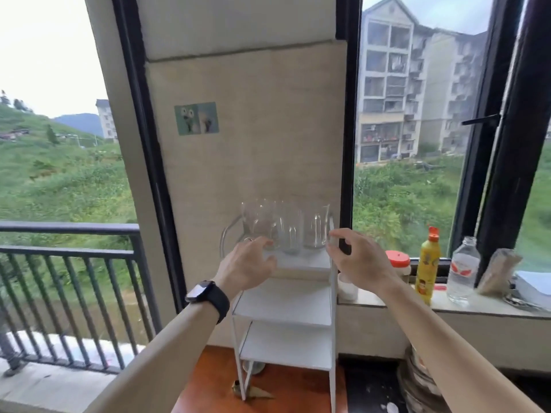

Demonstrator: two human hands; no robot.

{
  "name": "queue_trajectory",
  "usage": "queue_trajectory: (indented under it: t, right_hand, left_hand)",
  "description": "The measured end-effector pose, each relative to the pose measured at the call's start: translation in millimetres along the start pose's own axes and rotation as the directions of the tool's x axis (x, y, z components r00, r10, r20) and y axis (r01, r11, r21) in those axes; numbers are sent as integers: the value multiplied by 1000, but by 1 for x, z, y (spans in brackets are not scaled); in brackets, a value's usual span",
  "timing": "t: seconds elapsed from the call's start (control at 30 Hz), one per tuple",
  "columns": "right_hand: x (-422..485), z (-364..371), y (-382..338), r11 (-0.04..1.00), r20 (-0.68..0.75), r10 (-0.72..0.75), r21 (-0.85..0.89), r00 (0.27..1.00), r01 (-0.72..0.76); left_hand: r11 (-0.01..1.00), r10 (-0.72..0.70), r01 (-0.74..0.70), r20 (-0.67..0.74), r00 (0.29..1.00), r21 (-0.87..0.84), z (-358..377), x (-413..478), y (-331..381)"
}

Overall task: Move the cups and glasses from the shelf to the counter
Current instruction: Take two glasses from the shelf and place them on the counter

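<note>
Standing against a beige wall panel (247, 138) between two windows, a white tiered shelf (286, 302) carries a cluster of clear glass mugs (286, 228) on its top level — blurred, so their number is unclear. The left hand (249, 263), black watch (208, 296) at the wrist, reaches at the nearest mug with fingers curled but not closed. The right hand (354, 254) hovers beside the rightmost mug, fingers spread, holding nothing. On the stone counter (477, 305) to the right stand a yellow bottle (428, 263) and a clear bottle (463, 269) — glass-free so far.
</note>
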State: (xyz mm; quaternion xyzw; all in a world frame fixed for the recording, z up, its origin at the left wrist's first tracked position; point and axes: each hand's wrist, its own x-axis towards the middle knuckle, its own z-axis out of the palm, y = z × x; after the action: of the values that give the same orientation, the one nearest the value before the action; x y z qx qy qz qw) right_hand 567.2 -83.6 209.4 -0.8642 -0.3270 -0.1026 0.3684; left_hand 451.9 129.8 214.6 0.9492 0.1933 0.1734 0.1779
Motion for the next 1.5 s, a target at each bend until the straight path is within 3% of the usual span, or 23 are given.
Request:
queue_trajectory:
  t: [0.13, 0.27, 0.37, 0.6, 0.83, 0.93, 1.03, 1.23, 1.5]
  right_hand:
    - [40, 17, -2, 951, 1, 191, 247, 982, -185]
    - [78, 26, -2, 794, 101, 338, 503, 936, -341]
    - [100, 29, 2, 678, 238, 366, 594, 900, -433]
    - [122, 36, 3, 514, 415, 341, 669, 844, -537]
    - [115, 41, 1, 472, 436, 326, 693, 839, -544]
    - [109, 47, -2, 523, 433, 334, 654, 837, -547]
    - [103, 55, -7, 618, 358, 367, 596, 859, -513]
    - [79, 60, -11, 693, 202, 359, 596, 911, -406]
    - [-13, 61, -11, 665, 90, 284, 698, 955, -264]
  left_hand:
    - [903, -32, 17, -27, 999, -430, 32, 33, 0]
    - [703, -112, 104, 34, 993, -704, 56, 54, 6]
    - [614, -133, 137, 69, 989, -777, 68, 64, 14]
    - [531, -157, 195, 130, 979, -825, 72, 80, 28]
    - [551, -202, 207, 111, 973, -808, 61, 72, 4]
    - [532, -216, 213, 112, 970, -820, 53, 62, -2]
    - [518, -210, 227, 135, 968, -825, 47, 50, -4]
    - [355, -177, 169, 111, 978, -919, 39, 21, -17]
    - [401, -117, 42, -6, 993, -915, 33, -26, -61]
